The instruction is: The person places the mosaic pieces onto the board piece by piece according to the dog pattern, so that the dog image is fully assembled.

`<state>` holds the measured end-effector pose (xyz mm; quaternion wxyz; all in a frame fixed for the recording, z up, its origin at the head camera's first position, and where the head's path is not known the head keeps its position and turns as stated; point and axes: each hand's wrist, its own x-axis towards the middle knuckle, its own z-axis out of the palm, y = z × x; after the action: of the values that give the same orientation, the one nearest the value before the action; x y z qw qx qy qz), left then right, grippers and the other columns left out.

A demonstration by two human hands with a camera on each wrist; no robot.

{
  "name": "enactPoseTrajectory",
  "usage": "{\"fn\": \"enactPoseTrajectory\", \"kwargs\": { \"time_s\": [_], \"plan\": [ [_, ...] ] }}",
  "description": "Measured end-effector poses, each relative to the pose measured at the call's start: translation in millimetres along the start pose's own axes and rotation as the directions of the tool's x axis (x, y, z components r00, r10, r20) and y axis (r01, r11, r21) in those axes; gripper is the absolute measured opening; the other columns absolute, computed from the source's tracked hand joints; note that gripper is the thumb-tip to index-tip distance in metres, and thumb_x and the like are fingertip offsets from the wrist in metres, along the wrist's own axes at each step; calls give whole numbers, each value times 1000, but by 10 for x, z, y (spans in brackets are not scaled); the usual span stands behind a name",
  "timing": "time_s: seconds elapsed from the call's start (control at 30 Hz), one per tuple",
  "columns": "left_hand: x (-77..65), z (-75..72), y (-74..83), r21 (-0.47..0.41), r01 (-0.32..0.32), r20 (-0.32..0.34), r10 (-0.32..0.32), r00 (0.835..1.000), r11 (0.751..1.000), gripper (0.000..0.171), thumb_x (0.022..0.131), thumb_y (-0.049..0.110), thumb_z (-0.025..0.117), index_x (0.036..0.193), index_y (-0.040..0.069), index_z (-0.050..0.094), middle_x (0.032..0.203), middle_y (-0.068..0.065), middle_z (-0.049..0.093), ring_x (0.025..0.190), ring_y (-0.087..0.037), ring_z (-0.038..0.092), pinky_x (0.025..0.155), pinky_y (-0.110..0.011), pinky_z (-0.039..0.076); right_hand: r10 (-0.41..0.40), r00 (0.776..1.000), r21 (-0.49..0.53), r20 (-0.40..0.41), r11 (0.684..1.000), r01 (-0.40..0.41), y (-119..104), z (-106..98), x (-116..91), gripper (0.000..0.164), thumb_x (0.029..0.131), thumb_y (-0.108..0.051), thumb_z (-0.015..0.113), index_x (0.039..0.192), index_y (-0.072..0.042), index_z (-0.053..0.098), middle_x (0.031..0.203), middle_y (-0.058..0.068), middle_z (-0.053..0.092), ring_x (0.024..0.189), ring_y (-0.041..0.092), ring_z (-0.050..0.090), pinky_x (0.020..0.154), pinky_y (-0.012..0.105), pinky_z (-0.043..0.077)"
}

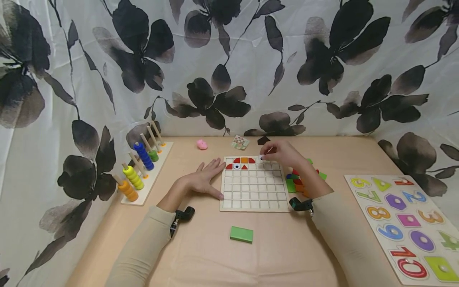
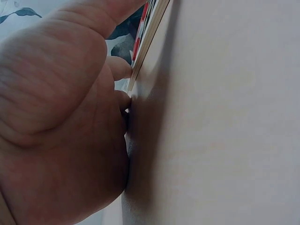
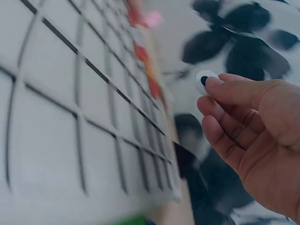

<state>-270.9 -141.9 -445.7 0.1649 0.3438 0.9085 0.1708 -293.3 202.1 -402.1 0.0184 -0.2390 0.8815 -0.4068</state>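
My right hand (image 1: 281,153) pinches a small white disc with a black dot, like an eye piece (image 3: 200,76), between thumb and fingertips, above the far right part of a white grid board (image 1: 251,195). Red half-round pieces and an orange square (image 1: 244,160) sit in the board's back row. Below them, near the left side, lie more red pieces and a white tile with an eye-like dot (image 1: 236,166). With fingers spread, my left hand (image 1: 202,179) rests at the board's left edge, its thumb touching the rim. The left wrist view shows its palm (image 2: 56,164) beside the board's side.
A pile of colored pieces (image 1: 291,186) lies right of the board, partly behind my right forearm. A green block (image 1: 242,234) is in front. A peg stacker with rings (image 1: 152,181) stands left, a number puzzle (image 1: 363,203) right. Behind are a pink object (image 1: 202,144) and a card (image 1: 240,142).
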Motion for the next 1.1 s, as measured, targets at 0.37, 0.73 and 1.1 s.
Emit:
{"fn": "enactPoseTrajectory", "kwargs": {
  "time_s": [0.37,0.73,1.1],
  "plan": [
    [-48,-2,-13,-4,-16,-1,16,1000,1000,124,65,72,72,156,15,9,161,-13,-5,147,-30,-7,113,-58,-6,15,993,-187,113,982,6,-95,450,234,5,81,-8,77,84,-11,73,75,-2,64,71,17,53,63,31,44],
    [-94,3,-25,-5,-23,9,23,1000,1000,125,65,73,71,156,15,8,161,-12,-5,147,-28,-7,113,-57,-7,36,993,-300,110,954,-1,-162,515,172,7,83,-7,74,86,-12,78,81,-3,71,76,13,60,71,31,51],
    [-141,-2,-25,10,-39,12,39,999,999,124,65,72,72,156,14,8,161,-13,-5,147,-30,-6,113,-59,-6,22,999,-205,-29,978,-27,-161,251,-210,25,90,-14,67,115,-14,70,113,1,65,95,22,57,80,38,50]
  ]
}}
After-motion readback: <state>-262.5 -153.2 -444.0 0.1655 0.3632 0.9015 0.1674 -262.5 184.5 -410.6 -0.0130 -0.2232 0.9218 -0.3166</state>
